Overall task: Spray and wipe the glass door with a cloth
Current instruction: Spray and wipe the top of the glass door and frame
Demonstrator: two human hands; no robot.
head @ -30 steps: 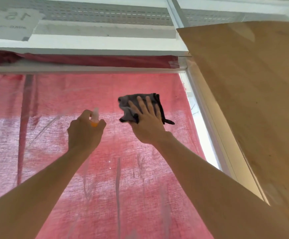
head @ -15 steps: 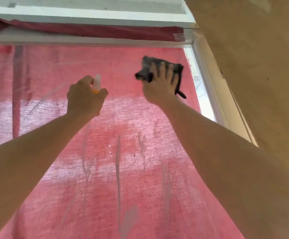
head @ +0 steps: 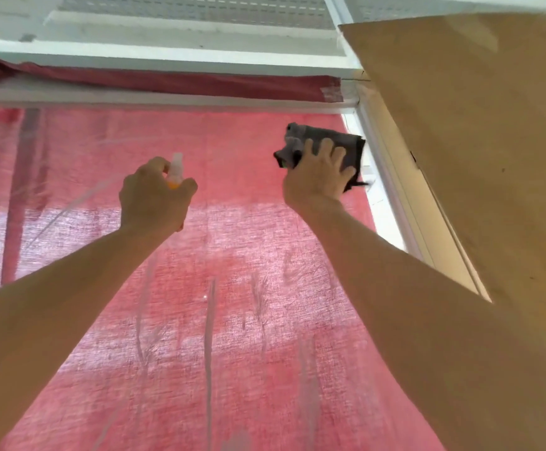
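Overhead, mostly glass door (head: 219, 320): broad, rigid pane in a white frame (head: 174, 104), red curtain (head: 69, 242) showing through from behind. Smooth and hard by the look, likely brittle under a knock, so best met with flat, spread pressure and never gripped; streaks and runs visible lower down, so probably slick where wet. To the right, a tan board (head: 480, 157) leaning close beside the frame.

Next down in size, cloth (head: 333, 143): dark grey, folded, limp, plainly light. Pinned flat against the upper right corner of the pane, just beside the frame's right upright. Best held as now, under palm and fingers, with loose corners kept tucked; one tail hangs free at the lower right and could drag. Right hand (head: 319, 177) spread over it, fingers straight and fanned, pressing rather than clutching; cloth pokes out above and to both sides of the fingertips, with the palm over its lower edge.

Smallest, bottle (head: 175, 170): pale cap, orange band, probably thin plastic and light, possibly slippery if damp. Left hand (head: 154, 200) wrapped tight round the body, a finger up by the cap, nozzle aimed at the pane, well left of the cloth. Only the top shows above the knuckles; the rest hidden in the fist.
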